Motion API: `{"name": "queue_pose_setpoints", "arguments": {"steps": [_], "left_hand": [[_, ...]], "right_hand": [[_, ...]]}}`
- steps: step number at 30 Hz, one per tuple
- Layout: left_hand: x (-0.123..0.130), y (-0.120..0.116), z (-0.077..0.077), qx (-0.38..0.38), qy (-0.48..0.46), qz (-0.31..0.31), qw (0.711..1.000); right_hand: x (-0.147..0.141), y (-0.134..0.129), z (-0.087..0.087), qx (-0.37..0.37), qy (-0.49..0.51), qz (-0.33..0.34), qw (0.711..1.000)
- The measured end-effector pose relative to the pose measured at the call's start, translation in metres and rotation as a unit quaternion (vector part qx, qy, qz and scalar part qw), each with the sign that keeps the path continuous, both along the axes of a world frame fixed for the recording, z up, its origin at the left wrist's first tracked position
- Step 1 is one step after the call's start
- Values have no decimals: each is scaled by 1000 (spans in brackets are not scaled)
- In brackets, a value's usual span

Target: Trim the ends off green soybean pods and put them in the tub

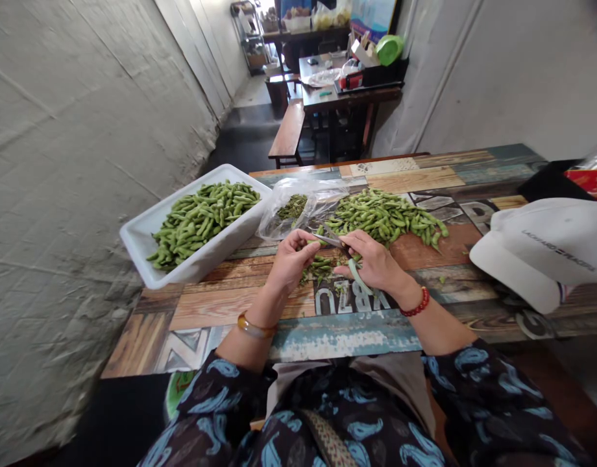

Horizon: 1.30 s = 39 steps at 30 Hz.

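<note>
My right hand point(374, 263) is closed around a pair of scissors point(359, 277) with pale green handles. The blades point left, toward the fingertips of my left hand point(289, 261). Those fingers pinch a green soybean pod point(311, 244), mostly hidden by them. Behind my hands lies a large heap of green soybean pods point(383, 217). A smaller cluster of pods and bits point(320, 267) rests on the table below them. To the left, a white plastic tub point(215, 263) holds many pods. Between tub and heap, a clear plastic bag point(270, 224) has small green trimmings point(292, 207) in it.
The patterned wood table point(206, 308) runs across in front of me. A white cap point(536, 243) lies at its right end, near a black and red item. A grey wall point(65, 162) stands close on the left. Beyond are a bench point(287, 126) and another table point(318, 97).
</note>
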<state>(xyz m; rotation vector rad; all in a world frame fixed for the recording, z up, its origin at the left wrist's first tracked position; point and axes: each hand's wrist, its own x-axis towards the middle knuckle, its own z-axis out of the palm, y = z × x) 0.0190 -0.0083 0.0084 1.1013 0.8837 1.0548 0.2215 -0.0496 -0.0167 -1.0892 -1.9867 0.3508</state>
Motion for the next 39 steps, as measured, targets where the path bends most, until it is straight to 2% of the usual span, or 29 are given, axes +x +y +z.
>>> {"name": "queue_pose_setpoints", "arguments": {"steps": [8, 15, 23, 32, 35, 39], "left_hand": [[-1, 1, -1, 2, -4, -5, 1000], [-2, 3, -1, -6, -30, 2, 1000], [-4, 3, -5, 16, -23, -8, 1000], [-3, 2, -1, 16, -10, -2, 1000], [-4, 5, 1, -4, -42, -12, 999], [-12, 13, 3, -70, -117, -8, 991]], "right_hand": [[0, 0, -1, 7, 5, 0, 1000], [2, 4, -5, 8, 36, -53, 998], [2, 2, -3, 10, 8, 8, 1000], [3, 0, -3, 18, -15, -4, 1000], [4, 3, -7, 18, -14, -15, 1000], [8, 8, -9, 38, 5, -77, 996]]}}
